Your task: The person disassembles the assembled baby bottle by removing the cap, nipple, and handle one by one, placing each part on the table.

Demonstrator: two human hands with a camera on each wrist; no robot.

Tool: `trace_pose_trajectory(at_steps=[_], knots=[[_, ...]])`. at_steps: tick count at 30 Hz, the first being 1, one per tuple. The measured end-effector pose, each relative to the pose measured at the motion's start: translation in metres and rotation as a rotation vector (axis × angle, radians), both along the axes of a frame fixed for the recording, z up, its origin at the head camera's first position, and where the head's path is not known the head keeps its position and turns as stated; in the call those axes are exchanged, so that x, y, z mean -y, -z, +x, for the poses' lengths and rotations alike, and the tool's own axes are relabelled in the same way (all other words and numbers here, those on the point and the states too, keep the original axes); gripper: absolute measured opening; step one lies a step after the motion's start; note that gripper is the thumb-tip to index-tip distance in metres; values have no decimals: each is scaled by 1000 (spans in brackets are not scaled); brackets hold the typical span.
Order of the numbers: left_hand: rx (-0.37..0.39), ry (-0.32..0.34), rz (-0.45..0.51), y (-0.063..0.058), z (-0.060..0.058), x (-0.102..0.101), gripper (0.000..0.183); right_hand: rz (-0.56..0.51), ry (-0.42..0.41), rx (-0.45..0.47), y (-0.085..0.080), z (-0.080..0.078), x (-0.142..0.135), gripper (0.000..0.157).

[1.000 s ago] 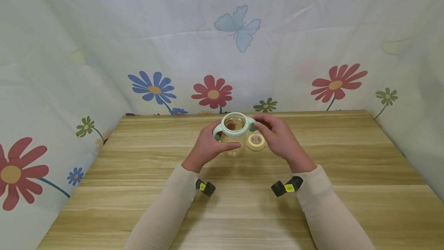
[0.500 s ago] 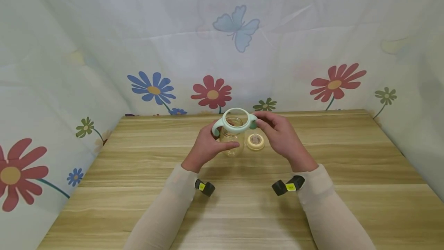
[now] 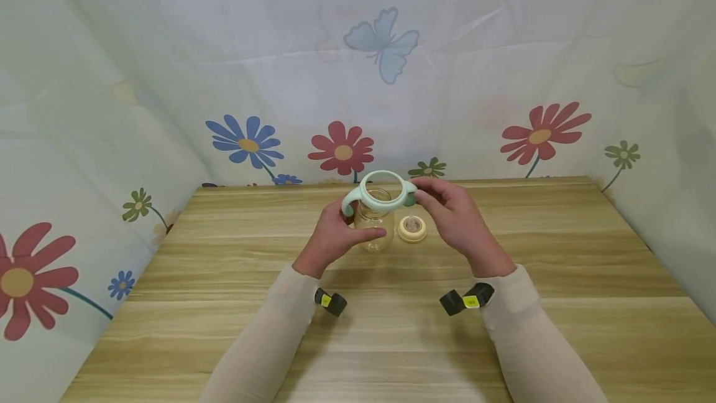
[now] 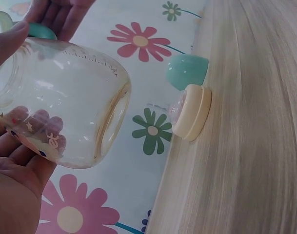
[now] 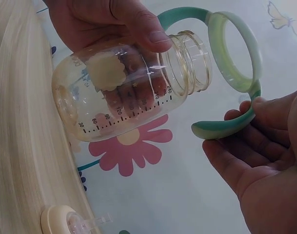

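A clear, amber-tinted baby bottle (image 5: 138, 122) with printed volume marks is gripped around its body by my left hand (image 3: 334, 232). Its threaded neck is uncovered. Thumb and fingers of my right hand (image 3: 457, 219) pinch one arm of a pale green two-handled ring (image 3: 383, 206). In the right wrist view, that ring stands just off the bottle's mouth, apart from the neck. On the table sits a cream collar with a clear nipple (image 3: 413, 229), between the bottle and my right hand. A rounded green cap (image 4: 187, 70) shows beyond the collar in the left wrist view.
The wood-grain table (image 3: 358, 341) ends at a white curtain (image 3: 268, 79) printed with flowers and a butterfly. More of the curtain hangs along the left and right sides. Each wrist carries a strapped black camera.
The green ring has lifted up off the bottle's neck with my right hand, tilting slightly and shifting right. My left hand and the bottle have barely moved.
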State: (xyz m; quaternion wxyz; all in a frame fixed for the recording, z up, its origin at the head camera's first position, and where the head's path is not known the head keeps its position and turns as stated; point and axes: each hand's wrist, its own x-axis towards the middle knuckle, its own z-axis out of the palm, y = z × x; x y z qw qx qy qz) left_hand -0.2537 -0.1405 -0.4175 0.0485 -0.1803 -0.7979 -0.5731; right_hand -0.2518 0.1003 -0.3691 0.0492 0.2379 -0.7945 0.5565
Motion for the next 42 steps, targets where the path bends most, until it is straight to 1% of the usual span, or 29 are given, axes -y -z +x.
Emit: trace_pose_trajectory(at_steps=[5,9,14,21,27,35,42], knots=[[-4,8,19,0,0,0,68,-16,-4,-8,-1,-1,-1,32],[-7,9,25,0,-1,0,69,-26,-3,7,-2,0,-3,32],[1,8,42,0,-2,-1,64,-38,5,16,-5,1,-6,31],[-7,-32,40,0,-3,-1,63,-40,16,10,-5,0,-11,31],[36,-81,21,0,-3,0,63,-67,-5,-5,-6,-1,-14,31],[62,-94,37,0,-4,0,65,-96,-15,-15,-7,-2,-19,31],[59,-119,41,0,-5,0,68,-135,-46,-16,-7,-3,-22,31]])
